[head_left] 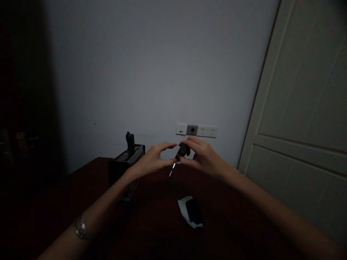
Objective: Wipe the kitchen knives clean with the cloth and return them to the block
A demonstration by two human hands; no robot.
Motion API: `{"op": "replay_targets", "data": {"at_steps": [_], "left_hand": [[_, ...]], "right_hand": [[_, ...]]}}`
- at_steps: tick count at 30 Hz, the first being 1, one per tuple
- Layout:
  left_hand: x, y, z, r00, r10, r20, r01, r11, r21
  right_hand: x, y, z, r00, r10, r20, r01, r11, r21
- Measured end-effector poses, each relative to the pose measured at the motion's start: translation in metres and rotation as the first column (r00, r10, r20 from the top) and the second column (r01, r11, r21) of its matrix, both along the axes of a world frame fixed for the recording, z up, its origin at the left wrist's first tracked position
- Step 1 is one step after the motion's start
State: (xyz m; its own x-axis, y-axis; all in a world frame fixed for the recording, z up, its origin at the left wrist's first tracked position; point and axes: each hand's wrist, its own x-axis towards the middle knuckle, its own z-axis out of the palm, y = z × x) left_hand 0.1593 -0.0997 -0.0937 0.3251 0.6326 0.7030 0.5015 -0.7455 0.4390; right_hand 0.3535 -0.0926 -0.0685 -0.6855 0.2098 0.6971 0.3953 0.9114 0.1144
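Observation:
Above the dark table, my right hand (202, 155) pinches the black handle of what looks like a small screwdriver (182, 151). Its thin, shiny shaft slants down to the left, the tip pointing at the tabletop. From the left comes my left hand (154, 157), thumb and index finger stretched out with a gap between them. That thumb's tip meets the lower end of the handle, while the index fingertip is close to its upper part. The other fingers of both hands are largely hidden. A silvery bracelet (80, 226) circles my left wrist.
A black box-shaped device (119, 168) stands behind my left forearm, with an upright dark handheld object (130, 142) on top. A white cloth or packet (187, 213) with a dark rectangular item lies on the table (151, 216). Wall sockets (207, 131) and a pale door (300, 108) are beyond.

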Motion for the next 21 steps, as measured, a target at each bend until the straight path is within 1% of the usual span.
{"op": "replay_targets", "data": {"at_steps": [3,6,8,10,11,13,15,17,19,21], "left_hand": [[0.000,0.004,0.002,0.994,-0.091,-0.060,0.093,0.995,0.026],[-0.002,0.003,0.006,0.991,-0.120,-0.058,0.121,0.992,0.029],[-0.006,0.001,0.011,0.991,-0.123,-0.050,0.124,0.992,0.028],[-0.010,-0.001,0.016,0.992,-0.121,-0.044,0.121,0.993,-0.003],[-0.013,-0.003,0.019,0.992,-0.120,-0.035,0.119,0.993,-0.027],[-0.019,-0.004,0.026,0.993,-0.116,0.005,0.116,0.990,-0.080],[-0.028,-0.006,0.034,0.994,-0.088,0.070,0.096,0.987,-0.127],[-0.038,-0.006,0.043,0.990,-0.043,0.131,0.064,0.985,-0.162],[-0.052,-0.006,0.055,0.981,0.006,0.192,0.027,0.985,-0.169],[-0.067,-0.004,0.069,0.962,0.032,0.272,0.009,0.989,-0.149]], "right_hand": [[-0.007,-0.001,0.011,0.999,0.035,-0.023,-0.035,0.999,-0.020],[-0.014,-0.001,0.020,0.994,0.071,-0.080,-0.075,0.996,-0.051],[-0.021,0.001,0.025,0.990,0.067,-0.121,-0.081,0.991,-0.110],[-0.028,0.005,0.028,0.984,0.051,-0.171,-0.089,0.970,-0.224],[-0.031,0.008,0.030,0.978,0.051,-0.203,-0.112,0.948,-0.299],[-0.038,0.014,0.034,0.954,0.077,-0.291,-0.203,0.879,-0.431],[-0.043,0.020,0.038,0.914,0.126,-0.385,-0.318,0.811,-0.490],[-0.046,0.027,0.040,0.876,0.163,-0.454,-0.405,0.761,-0.507],[-0.047,0.035,0.035,0.851,0.150,-0.504,-0.445,0.714,-0.540],[-0.047,0.046,0.021,0.840,0.094,-0.535,-0.456,0.656,-0.601]]}}
